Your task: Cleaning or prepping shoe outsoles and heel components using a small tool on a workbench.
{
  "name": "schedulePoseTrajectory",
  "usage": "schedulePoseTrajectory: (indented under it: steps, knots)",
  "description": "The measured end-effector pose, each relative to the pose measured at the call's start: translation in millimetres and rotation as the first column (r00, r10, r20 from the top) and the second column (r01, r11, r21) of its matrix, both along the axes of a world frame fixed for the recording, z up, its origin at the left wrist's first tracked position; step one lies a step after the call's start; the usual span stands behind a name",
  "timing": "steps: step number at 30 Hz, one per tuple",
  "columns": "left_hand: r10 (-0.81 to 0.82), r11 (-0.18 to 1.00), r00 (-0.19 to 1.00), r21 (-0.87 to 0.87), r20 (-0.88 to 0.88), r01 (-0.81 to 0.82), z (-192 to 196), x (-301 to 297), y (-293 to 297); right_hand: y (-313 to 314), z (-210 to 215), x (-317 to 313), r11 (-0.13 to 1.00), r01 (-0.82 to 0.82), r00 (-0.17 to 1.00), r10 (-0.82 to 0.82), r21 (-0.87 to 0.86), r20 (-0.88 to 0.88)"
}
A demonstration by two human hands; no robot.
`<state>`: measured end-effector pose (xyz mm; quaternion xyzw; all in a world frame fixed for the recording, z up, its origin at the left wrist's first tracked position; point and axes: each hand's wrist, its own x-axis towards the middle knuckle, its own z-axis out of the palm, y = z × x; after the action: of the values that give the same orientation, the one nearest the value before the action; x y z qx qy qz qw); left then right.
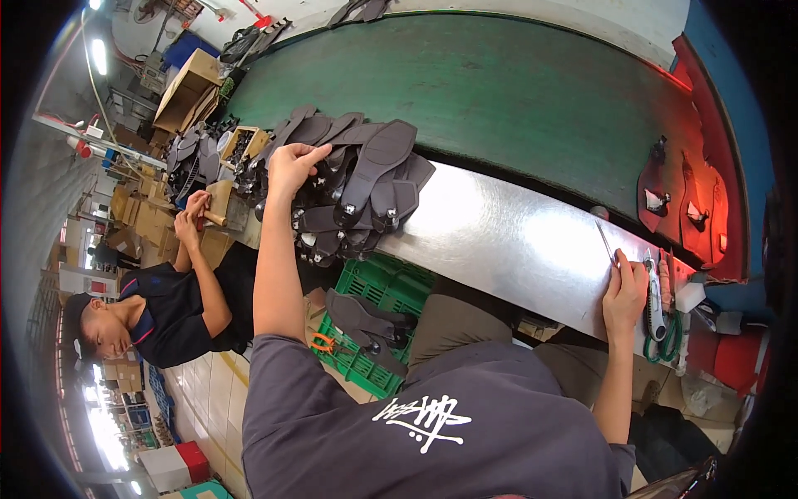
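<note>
Dark grey sandal soles with straps and metal buckles lie in a pile (374, 170) at the left end of the steel bench. Above its far left side is my left hand (293, 170), its fingers pinched at the edge of one sole; the fingertips are small and partly lost against the dark pile. At the right of the bench my right hand (625, 295) is closed round a thin metal tool (606, 237), its slim shaft pointing away from me. The tool's lower end is hidden in the hand.
Beyond the steel bench (499, 224) runs a green conveyor belt (515, 91). Two sandals (697, 208) lie under red light at its right. A utility knife (654, 299) and green-handled scissors (669, 341) lie right. Below stands a green crate (366, 370). A co-worker (166, 316) works at left.
</note>
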<state>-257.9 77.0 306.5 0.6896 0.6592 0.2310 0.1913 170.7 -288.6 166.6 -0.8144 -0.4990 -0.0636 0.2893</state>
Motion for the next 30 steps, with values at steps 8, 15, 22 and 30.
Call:
schedulePoseTrajectory:
  steps: [8, 15, 22, 30]
  knots:
    - [0.039, 0.963, 0.941, -0.264, 0.336, 0.054, 24, 8, -6, 0, -2, 1, 1.0, 0.008, 1.0, -0.008, -0.009, 0.0]
    - [-0.044, 0.97, 0.819, -0.172, 0.572, 0.173, 35, 14, -40, 0, -5, 2, 1.0, 0.013, 1.0, -0.013, 0.0, 0.002]
    - [-0.084, 0.96, 0.499, -0.063, 0.863, 0.272, 44, 9, -106, 1, -1, -3, 0.998, 0.006, 1.0, -0.007, 0.055, 0.014]
    - [-0.315, 0.842, 0.142, 0.208, 0.938, 0.497, 11, 56, -174, -6, 64, -60, 0.966, -0.085, 0.291, 0.257, 0.243, -0.922]
